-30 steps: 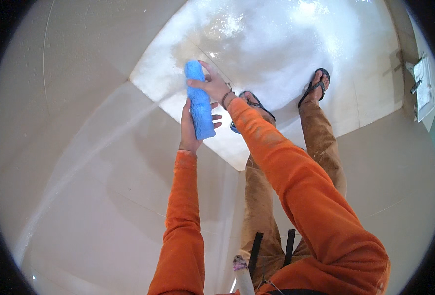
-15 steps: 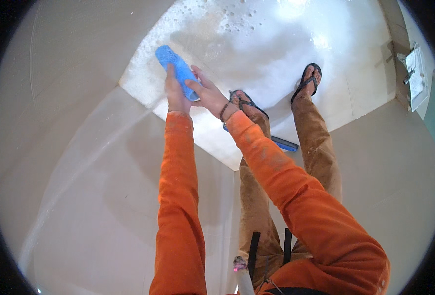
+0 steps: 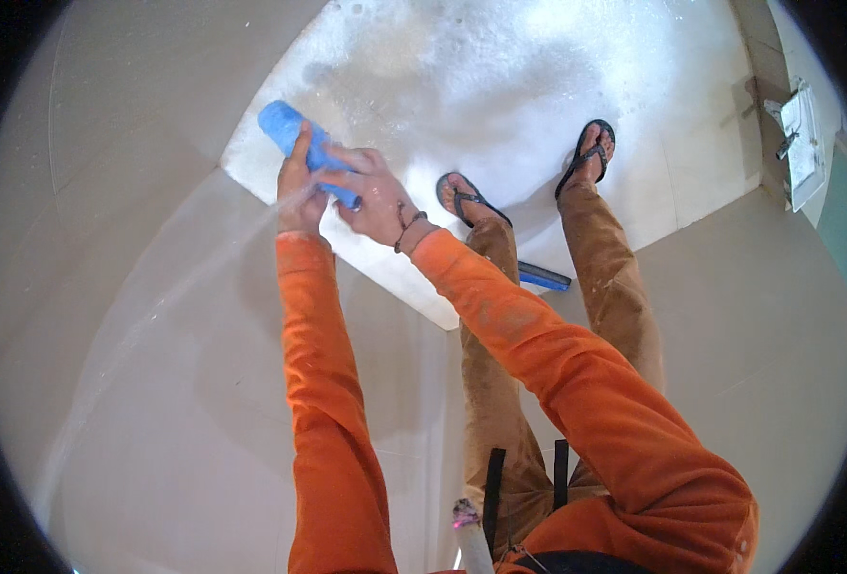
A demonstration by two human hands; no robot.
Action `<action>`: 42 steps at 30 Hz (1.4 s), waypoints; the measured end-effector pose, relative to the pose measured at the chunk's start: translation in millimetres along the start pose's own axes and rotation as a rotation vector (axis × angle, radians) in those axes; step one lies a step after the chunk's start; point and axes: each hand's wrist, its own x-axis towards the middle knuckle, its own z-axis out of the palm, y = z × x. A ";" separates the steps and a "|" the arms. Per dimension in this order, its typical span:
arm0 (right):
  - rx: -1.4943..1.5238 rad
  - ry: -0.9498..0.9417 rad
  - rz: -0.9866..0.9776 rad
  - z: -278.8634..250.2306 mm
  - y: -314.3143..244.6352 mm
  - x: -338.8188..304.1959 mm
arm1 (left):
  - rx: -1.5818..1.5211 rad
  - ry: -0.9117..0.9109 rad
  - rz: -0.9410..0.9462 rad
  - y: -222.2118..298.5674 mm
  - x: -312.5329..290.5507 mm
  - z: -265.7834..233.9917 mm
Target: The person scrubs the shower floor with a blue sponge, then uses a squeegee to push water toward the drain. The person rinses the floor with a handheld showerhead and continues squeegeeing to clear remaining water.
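Note:
My left hand is closed around a wet blue sponge-like roll, with its far end sticking out past my fingers. My right hand comes from the other side, its fingers lying across the roll's lower part and its thumb near the near end. A stream of water arcs in from the lower left and strikes the roll and my fingers. Whether the roll is a sponge or a rolled cloth I cannot make out.
Foamy water covers the pale floor. My feet stand on it in black flip-flops. Behind them lies a blue-and-black squeegee-like head. Beige walls bound the floor, and a white fixture is at the right.
Both hands and the blue roll have shifted left. My right fingers now reach farther across the roll, and the water stream meets them there.

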 end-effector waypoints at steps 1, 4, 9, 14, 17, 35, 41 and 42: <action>0.147 -0.046 0.102 0.9 -7.2 2.9 | -0.011 0.012 -0.073 2.2 6.0 -2.0; 0.382 0.237 0.176 6.2 -11.4 16.7 | -0.126 -0.073 0.024 0.3 7.5 1.8; 0.154 0.008 0.531 20.0 7.8 34.1 | -0.323 -0.121 0.204 -33.0 -10.8 19.5; 0.127 -0.175 0.501 11.8 -3.9 44.7 | -0.215 -0.094 0.225 -35.9 1.4 -15.2; -0.069 -0.201 0.512 13.4 -3.4 49.3 | -0.150 -0.096 0.195 -26.4 -4.5 -3.6; 0.380 -0.217 0.749 11.1 22.3 22.4 | 0.037 0.178 0.240 -64.6 -34.2 9.7; 0.226 -0.089 0.562 28.0 11.8 28.0 | -0.032 0.012 0.382 -40.1 -41.7 15.6; 0.189 -0.060 0.494 27.3 8.2 26.5 | -0.015 0.068 0.389 -35.5 -42.1 15.5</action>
